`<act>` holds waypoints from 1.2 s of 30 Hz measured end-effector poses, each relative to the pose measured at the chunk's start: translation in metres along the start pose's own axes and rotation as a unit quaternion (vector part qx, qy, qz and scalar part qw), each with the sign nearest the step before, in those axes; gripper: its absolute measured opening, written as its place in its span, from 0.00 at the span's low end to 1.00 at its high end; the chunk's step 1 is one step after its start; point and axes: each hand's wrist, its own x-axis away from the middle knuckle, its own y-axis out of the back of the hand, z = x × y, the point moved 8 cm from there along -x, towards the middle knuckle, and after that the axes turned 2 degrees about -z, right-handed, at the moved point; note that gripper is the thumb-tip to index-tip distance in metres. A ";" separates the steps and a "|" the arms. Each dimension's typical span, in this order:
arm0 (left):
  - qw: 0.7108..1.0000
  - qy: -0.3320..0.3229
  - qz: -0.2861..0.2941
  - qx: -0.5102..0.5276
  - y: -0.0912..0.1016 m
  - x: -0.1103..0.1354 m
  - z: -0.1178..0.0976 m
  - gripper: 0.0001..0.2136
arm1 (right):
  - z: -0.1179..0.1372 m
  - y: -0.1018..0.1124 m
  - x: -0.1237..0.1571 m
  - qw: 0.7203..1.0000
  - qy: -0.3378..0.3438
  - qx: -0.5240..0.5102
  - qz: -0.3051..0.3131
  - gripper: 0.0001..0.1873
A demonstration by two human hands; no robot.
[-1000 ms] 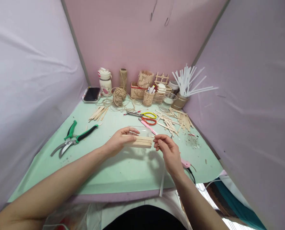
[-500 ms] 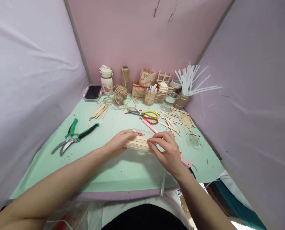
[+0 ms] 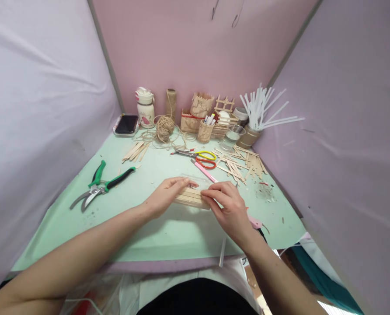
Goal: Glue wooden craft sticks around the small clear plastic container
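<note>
A clear plastic container (image 3: 196,177) is held over the front of the table, with pale wooden craft sticks (image 3: 191,197) lying side by side along its near face. My left hand (image 3: 165,197) is closed around its left end, fingers reaching over the top. At the right end, my right hand (image 3: 226,201) pinches a craft stick against the container with thumb and fingertips. Beside and partly under my right hand is a pink glue gun (image 3: 254,222), mostly hidden. A white glue stick (image 3: 223,251) sticks out below my right wrist.
Scissors (image 3: 198,156) and a pink pen-like tool (image 3: 205,171) lie beyond the hands. Pruning shears (image 3: 99,186) rest at left. Loose craft sticks (image 3: 232,168), a water cup (image 3: 231,139), twine (image 3: 164,129), a bottle (image 3: 145,109) and a phone (image 3: 127,124) are farther back.
My left hand has shifted slightly right along the container, its thumb covering more of the sticks' left end. My right hand keeps its pinch in nearly the same place.
</note>
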 end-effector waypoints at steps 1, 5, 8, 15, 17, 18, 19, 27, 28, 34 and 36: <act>1.000 -0.001 0.008 -0.010 0.000 0.000 -0.001 0.19 | 0.000 0.000 0.000 1.000 0.000 -0.001 -0.002 0.06; 0.990 -0.016 0.085 -0.108 -0.001 0.001 -0.013 0.23 | -0.003 -0.002 0.003 1.000 -0.007 -0.008 -0.022 0.06; 0.954 -0.080 0.123 -0.262 0.005 0.004 -0.034 0.19 | -0.004 -0.013 0.008 0.999 -0.012 -0.030 -0.004 0.07; 0.743 -0.195 0.226 -0.599 -0.015 0.011 -0.055 0.13 | -0.007 -0.046 0.025 0.993 -0.073 -0.060 0.074 0.09; 0.707 -0.204 0.249 -0.630 -0.025 0.010 -0.049 0.13 | -0.012 -0.059 0.032 0.986 -0.111 -0.072 0.105 0.08; 0.703 -0.206 0.251 -0.633 -0.027 0.010 -0.048 0.13 | -0.015 -0.064 0.035 0.981 -0.130 -0.078 0.117 0.08; 0.707 -0.210 0.245 -0.629 -0.028 0.009 -0.047 0.13 | -0.017 -0.069 0.038 0.978 -0.147 -0.085 0.125 0.08; 0.792 -0.260 0.123 -0.538 0.020 0.011 -0.052 0.26 | -0.020 -0.081 0.048 0.969 -0.188 -0.103 0.125 0.10; 0.801 -0.258 0.115 -0.529 0.026 0.010 -0.049 0.26 | -0.019 -0.080 0.048 0.969 -0.188 -0.102 0.124 0.10; 0.832 -0.271 0.112 -0.470 0.026 -0.001 -0.026 0.27 | -0.016 -0.082 0.048 0.972 -0.177 -0.077 0.134 0.13; 0.838 -0.282 0.110 -0.453 0.023 -0.002 -0.022 0.28 | -0.015 -0.082 0.048 0.973 -0.173 -0.069 0.137 0.14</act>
